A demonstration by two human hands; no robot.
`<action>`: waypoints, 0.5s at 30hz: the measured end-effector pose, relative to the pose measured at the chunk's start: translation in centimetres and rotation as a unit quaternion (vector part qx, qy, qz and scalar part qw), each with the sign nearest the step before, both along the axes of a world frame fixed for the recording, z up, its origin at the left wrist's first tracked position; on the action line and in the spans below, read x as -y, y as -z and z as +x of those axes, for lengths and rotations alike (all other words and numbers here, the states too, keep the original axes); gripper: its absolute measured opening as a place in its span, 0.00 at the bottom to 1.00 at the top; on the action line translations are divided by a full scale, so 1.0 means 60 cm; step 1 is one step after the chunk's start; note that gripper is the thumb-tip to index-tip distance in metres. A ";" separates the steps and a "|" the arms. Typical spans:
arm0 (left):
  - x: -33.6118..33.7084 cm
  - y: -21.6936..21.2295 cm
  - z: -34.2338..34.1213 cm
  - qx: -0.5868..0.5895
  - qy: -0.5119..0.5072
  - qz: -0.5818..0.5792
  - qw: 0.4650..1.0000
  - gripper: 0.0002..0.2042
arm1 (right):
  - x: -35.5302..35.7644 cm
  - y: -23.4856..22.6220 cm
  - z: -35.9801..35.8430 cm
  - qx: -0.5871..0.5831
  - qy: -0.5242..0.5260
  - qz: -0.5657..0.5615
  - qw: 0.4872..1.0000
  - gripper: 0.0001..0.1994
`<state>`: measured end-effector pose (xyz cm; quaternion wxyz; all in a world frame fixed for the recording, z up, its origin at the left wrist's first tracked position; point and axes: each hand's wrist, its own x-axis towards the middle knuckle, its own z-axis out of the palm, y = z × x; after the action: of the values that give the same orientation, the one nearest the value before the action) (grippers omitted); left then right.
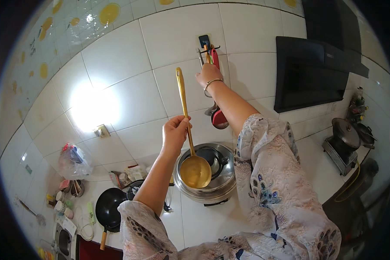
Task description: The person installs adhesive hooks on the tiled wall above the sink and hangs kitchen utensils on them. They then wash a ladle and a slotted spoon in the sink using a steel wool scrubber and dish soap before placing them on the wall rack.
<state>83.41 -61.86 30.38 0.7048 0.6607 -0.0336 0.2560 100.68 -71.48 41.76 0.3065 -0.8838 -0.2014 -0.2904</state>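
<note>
Against the white tiled wall [130, 65], the left hand [175, 132] holds a golden ladle [190, 143] by the middle of its long handle, fingers wrapped tight around it. Its handle rises nearly upright, tilted a little to the left at the top, and its bowl hangs just over a steel pot [223, 184] that stands on the counter [203, 223]. A dark lid with a knob lies inside the pot, behind the ladle's bowl.

Higher up, the right hand [208, 76] reaches to a small dark hook rack [205, 43] on the wall, where several utensils hang close together. Its fingers are at a red-handled utensil [217, 110] and the metal ones beside it; whether they grip any of them cannot be told, since the back of the hand hides them. A thin bangle [212, 84] sits on that wrist, and a loose patterned sleeve [268, 173] covers the upper arm.

Left of the pot, on the counter, lies a black pan [108, 210] with a wooden handle, near a heap of packets and small jars. A tied plastic bag [73, 161] stands further left against the wall, and a wall socket [102, 131] sits just under a bright glare on the tiles. To the right hangs a black range hood [310, 73], with a stove [340, 154] and a lidded pot under it, well apart from both hands.
</note>
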 end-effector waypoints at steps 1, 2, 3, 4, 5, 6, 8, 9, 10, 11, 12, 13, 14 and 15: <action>-0.008 0.004 0.000 -0.003 -0.012 0.006 1.000 0.09 | -0.019 0.022 0.038 0.013 -0.003 0.019 1.000 0.16; -0.013 0.004 0.003 -0.004 -0.017 0.010 1.000 0.09 | -0.024 0.023 0.045 0.027 0.002 0.035 0.999 0.16; -0.015 0.002 0.006 -0.004 -0.020 0.014 1.000 0.09 | -0.025 0.020 0.053 0.040 -0.008 0.039 0.998 0.14; -0.017 -0.002 0.010 -0.003 -0.022 0.021 1.000 0.09 | -0.023 0.014 0.059 0.054 -0.016 0.043 0.997 0.13; -0.021 -0.004 0.012 -0.002 -0.028 0.025 0.999 0.10 | -0.023 0.006 0.056 0.068 -0.028 0.045 0.996 0.12; -0.023 -0.007 0.017 0.000 -0.032 0.029 0.999 0.10 | -0.017 -0.007 0.054 0.096 -0.055 0.060 0.992 0.12; -0.031 -0.013 0.033 0.014 -0.045 0.059 0.997 0.10 | -0.003 -0.034 0.048 0.151 -0.113 0.086 0.978 0.13; -0.035 -0.012 0.045 0.017 -0.053 0.073 0.996 0.10 | 0.005 -0.038 0.040 0.113 -0.155 0.175 0.966 0.11; -0.035 -0.015 0.062 0.018 -0.061 0.093 0.994 0.10 | 0.028 -0.040 0.031 0.046 -0.243 0.239 0.939 0.09; -0.034 -0.019 0.085 0.019 -0.068 0.113 0.991 0.10 | 0.046 -0.036 0.024 0.034 -0.275 0.270 0.922 0.08; -0.033 -0.027 0.103 0.018 -0.078 0.137 0.987 0.11 | 0.060 -0.030 0.016 0.020 -0.308 0.305 0.901 0.08; -0.032 -0.034 0.121 0.011 -0.084 0.142 0.986 0.11 | 0.076 -0.021 0.005 0.014 -0.309 0.304 0.901 0.08; -0.031 -0.046 0.139 0.006 -0.090 0.146 0.985 0.11 | 0.091 -0.013 -0.013 0.012 -0.310 0.302 0.902 0.08; -0.027 -0.056 0.160 0.003 -0.092 0.151 0.984 0.11 | 0.112 -0.006 -0.026 0.011 -0.307 0.301 0.903 0.08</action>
<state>92.98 -60.24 33.72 0.5702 0.7592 -0.0135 0.3136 99.13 -78.20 42.13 0.6294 -0.6407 -0.3695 -0.2385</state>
